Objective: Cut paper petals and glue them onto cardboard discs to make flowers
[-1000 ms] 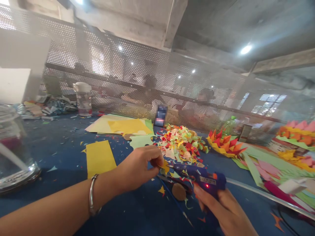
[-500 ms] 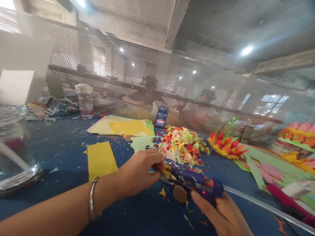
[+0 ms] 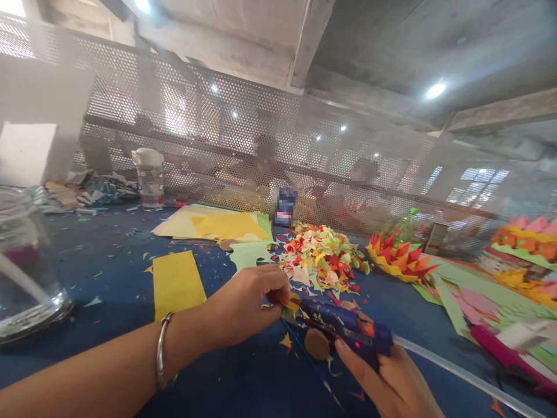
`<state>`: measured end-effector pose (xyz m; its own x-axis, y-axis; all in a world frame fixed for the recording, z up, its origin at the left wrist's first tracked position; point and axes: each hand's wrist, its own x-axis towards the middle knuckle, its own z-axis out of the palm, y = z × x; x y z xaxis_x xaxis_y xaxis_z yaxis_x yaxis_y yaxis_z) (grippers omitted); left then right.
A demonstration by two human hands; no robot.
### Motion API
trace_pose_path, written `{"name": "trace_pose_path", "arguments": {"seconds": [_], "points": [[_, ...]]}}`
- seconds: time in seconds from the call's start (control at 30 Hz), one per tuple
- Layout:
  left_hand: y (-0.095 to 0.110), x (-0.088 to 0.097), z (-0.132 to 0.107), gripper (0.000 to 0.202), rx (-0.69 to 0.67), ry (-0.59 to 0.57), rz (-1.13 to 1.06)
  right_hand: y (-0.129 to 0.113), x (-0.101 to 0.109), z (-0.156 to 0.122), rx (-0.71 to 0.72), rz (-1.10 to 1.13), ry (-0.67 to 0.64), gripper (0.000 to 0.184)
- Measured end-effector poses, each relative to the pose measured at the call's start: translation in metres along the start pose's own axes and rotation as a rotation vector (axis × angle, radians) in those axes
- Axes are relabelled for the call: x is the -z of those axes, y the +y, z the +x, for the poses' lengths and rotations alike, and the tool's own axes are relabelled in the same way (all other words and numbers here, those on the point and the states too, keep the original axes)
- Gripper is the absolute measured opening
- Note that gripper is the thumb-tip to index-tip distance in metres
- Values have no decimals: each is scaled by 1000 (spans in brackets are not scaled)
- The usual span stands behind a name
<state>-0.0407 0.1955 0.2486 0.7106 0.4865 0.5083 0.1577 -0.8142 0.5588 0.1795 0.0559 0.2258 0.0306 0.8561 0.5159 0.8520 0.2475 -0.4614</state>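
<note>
My left hand, a silver bangle at its wrist, pinches a small yellow paper piece. Around the grip of a dark blue hot glue gun my right hand is closed. The gun's nozzle points left at the yellow piece; whether they touch I cannot tell. A long translucent glue stick runs out of its back, and a small red light shows on its side. Under the gun lie a round brown disc and a thin blue stick-like tool.
Beyond my hands is a heap of cut paper pieces. A red, orange and yellow paper flower sits to its right. Yellow sheets lie left, near a clear jar. A phone stands by the perforated screen, with people behind it.
The glue gun and my right hand have shifted very slightly left. My left hand keeps its pinch on the yellow paper piece.
</note>
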Motion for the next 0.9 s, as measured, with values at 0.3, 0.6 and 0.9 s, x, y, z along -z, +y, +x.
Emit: {"name": "trace_pose_path", "arguments": {"seconds": [0.3, 0.6, 0.9], "points": [[1, 2, 1, 19, 21, -13, -3, 3, -1, 0, 6, -63, 0, 33], [1, 2, 1, 19, 18, -16, 2, 2, -1, 1, 5, -109, -4, 31], [-3, 1, 1, 19, 4, -24, 10, 0, 1, -1, -35, -76, -5, 33]]}}
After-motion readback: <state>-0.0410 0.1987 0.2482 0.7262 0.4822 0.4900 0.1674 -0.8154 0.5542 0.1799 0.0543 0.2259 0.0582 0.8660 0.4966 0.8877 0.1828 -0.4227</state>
